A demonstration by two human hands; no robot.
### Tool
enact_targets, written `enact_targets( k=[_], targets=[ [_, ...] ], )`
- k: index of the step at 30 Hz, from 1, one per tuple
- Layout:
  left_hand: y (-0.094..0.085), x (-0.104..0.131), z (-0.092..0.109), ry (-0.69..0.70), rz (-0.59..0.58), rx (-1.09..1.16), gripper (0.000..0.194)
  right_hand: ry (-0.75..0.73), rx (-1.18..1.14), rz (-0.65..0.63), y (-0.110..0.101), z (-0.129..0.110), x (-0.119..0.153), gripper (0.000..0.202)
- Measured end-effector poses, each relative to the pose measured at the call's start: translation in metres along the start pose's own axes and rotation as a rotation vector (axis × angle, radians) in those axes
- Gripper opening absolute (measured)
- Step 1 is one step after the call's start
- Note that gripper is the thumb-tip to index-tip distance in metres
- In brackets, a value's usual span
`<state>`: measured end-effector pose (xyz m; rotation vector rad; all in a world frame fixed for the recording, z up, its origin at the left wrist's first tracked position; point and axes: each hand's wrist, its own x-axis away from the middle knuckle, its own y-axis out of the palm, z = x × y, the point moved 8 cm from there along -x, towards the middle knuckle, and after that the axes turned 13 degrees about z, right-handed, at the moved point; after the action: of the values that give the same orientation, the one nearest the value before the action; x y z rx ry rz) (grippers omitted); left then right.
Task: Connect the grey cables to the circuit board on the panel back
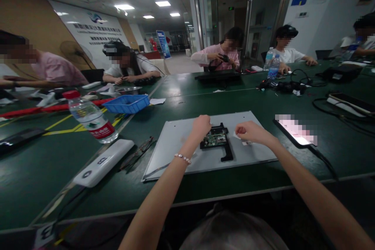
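A green circuit board (215, 139) in a black plastic frame (227, 152) lies on a pale grey panel (175, 136) in front of me. At the board's upper left corner is my left hand (201, 125), fingers curled in and their tips hidden behind the hand. My right hand (247, 131) hovers over the panel to the right of the frame, its fingers closed together; anything inside them is too small to make out. Beneath it a small whitish scrap (238, 136) and a small label-like piece (247, 143) show on the panel.
Left of the panel are eyeglasses (137, 152), a white power bank (104, 164), a tilted-looking water bottle (90, 119) and a blue tray (127, 104). A lit phone (295, 131) with a cable lies right. Several people sit around the green table (199, 103).
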<state>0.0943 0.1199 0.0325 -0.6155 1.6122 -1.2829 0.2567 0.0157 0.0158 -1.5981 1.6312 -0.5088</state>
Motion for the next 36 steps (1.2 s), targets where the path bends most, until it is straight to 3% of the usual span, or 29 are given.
enact_targets(
  k=[5,11,16,19,27,36],
  targets=[
    [-0.01,-0.009,0.012,0.037,0.04,-0.053,0.024,0.048,0.173,0.01,-0.008,0.027,-0.003,0.014],
    [-0.022,-0.016,0.042,0.124,0.116,-0.054,0.03,0.013,0.277,0.055,-0.009,0.026,-0.004,0.019],
    [-0.016,-0.018,0.064,0.17,0.094,-0.039,0.029,0.019,0.282,0.102,-0.013,0.024,-0.003,0.025],
    [-0.009,-0.021,0.068,0.159,0.064,-0.039,0.026,0.025,0.297,0.096,-0.013,0.024,-0.003,0.027],
    [-0.006,-0.019,0.042,0.08,-0.029,-0.012,0.028,0.005,0.306,0.102,-0.012,0.02,-0.002,0.026],
    [-0.028,0.013,-0.017,0.201,-0.148,0.122,0.047,-0.021,0.282,0.193,-0.021,0.017,-0.005,0.023]
  ],
)
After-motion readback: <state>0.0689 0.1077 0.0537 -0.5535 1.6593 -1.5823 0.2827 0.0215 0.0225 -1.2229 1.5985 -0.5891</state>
